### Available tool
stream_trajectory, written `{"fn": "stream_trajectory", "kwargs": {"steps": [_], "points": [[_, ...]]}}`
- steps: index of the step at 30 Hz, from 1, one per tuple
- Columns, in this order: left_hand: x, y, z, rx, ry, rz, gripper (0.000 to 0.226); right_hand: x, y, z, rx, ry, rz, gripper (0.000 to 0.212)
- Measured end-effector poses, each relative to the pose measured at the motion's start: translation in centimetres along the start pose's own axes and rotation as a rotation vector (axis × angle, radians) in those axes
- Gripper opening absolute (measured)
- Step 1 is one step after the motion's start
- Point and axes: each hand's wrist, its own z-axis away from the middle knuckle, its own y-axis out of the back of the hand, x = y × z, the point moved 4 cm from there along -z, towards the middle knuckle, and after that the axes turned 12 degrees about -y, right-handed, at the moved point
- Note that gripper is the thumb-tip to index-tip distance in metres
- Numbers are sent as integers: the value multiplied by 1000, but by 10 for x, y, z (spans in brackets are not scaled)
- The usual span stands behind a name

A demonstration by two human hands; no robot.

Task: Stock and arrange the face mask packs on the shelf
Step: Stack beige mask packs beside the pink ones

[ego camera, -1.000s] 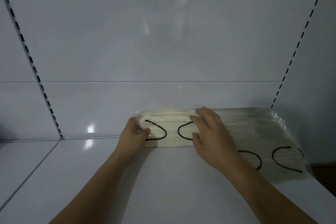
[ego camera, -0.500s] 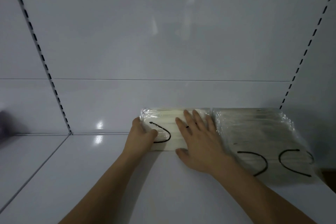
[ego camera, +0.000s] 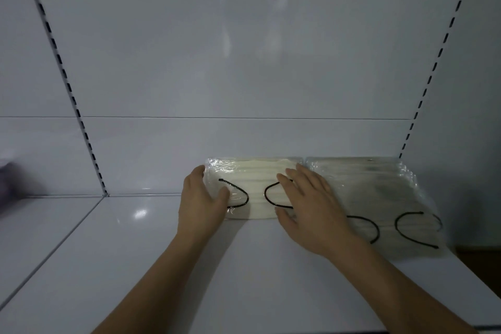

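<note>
Two bare forearms reach in from the lower edge over the white shelf (ego camera: 135,266), whose glossy surface shows a small bright reflection toward the left. The left hand (ego camera: 202,202) rests at the left end of a cream face mask pack (ego camera: 252,184); its fingers lie along the pack's left edge and its thumb presses down on top of the plastic wrap, so the end of the pack is held between thumb and fingers. The right hand (ego camera: 311,209) lies flat on the right part of the same pack, fingers straight and slightly spread, palm down, thumb resting near the front edge. Black ear loops curve across the pack between the two hands.

Just to the right, touching or nearly touching it, sits a second face mask pack (ego camera: 379,198) in clear wrap, greyer in tone, lying flat with its own black ear loops showing toward the front. Both packs sit at the back of the shelf against the white back panel (ego camera: 244,62). Slotted uprights (ego camera: 65,84) rise at an angle on either side of the panel.
</note>
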Motion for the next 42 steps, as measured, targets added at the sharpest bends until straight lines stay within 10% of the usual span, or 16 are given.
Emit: {"fn": "stream_trajectory", "kwargs": {"steps": [10,29,38,42], "points": [[6,54,33,29,-91,72,10,-84,9,13,25,-19,-390,37],[-158,414,74,280,-138,-245,20,-477,-26,28,-349,-138,-782,34],[-255,485,45,-243,-103,-822,70,-573,-77,-14,-658,-583,-987,46],[-267,488,50,-215,-178,-802,61,-579,-90,-28,-726,-807,-1136,38]]}}
